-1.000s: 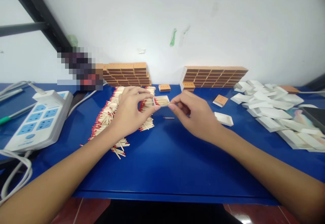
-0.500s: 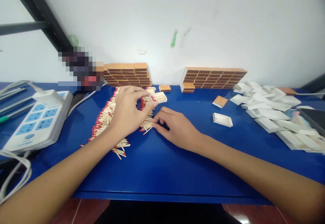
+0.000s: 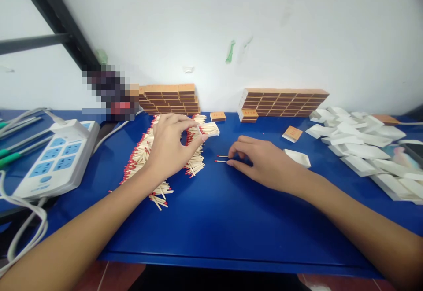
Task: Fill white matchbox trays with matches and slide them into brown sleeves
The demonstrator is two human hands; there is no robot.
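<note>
The left hand (image 3: pixel 173 143) pinches a shallow white cardboard tray (image 3: pixel 214 133); on its near side, the curled right hand (image 3: pixel 259 161), grip unclear, is apparently gathering two red-tipped wooden matchsticks (image 3: pixel 221 161), needing a light pinch.

Possible to pass from the right hand (image 3: pixel 261 161) toward the near edge of the blue table (image 3: pixel 224 225). Hindered left of this hand by a match pile (image 3: pixel 194 165); close right, by a white tray (image 3: pixel 300 157); farther ahead, by stacked matchboxes (image 3: pixel 284 104).
</note>
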